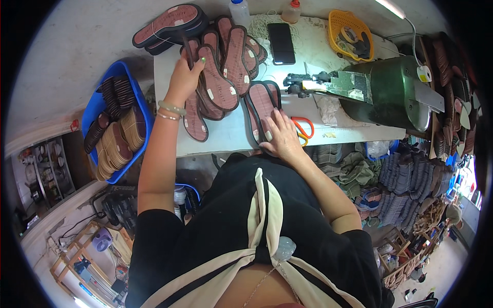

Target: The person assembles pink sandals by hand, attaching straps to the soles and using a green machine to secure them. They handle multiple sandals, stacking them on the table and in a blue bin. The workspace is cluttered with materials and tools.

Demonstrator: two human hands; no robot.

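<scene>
Left hand (183, 77) closes its grip on a reddish-brown, black-edged shoe insole (192, 97) at the bench's (226, 136) left edge; right hand (281, 136) presses flat, fingers spread, on another insole (263, 102) near the front edge. Blue plastic crate (134, 92) alongside holds stacked soles.

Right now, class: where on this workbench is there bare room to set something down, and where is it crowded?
Bare bench top lies between the fanned insoles and the near edge, and between the phone and yellow basket. The insoles under the left hand and the sole under the right hand crowd the middle.
</scene>
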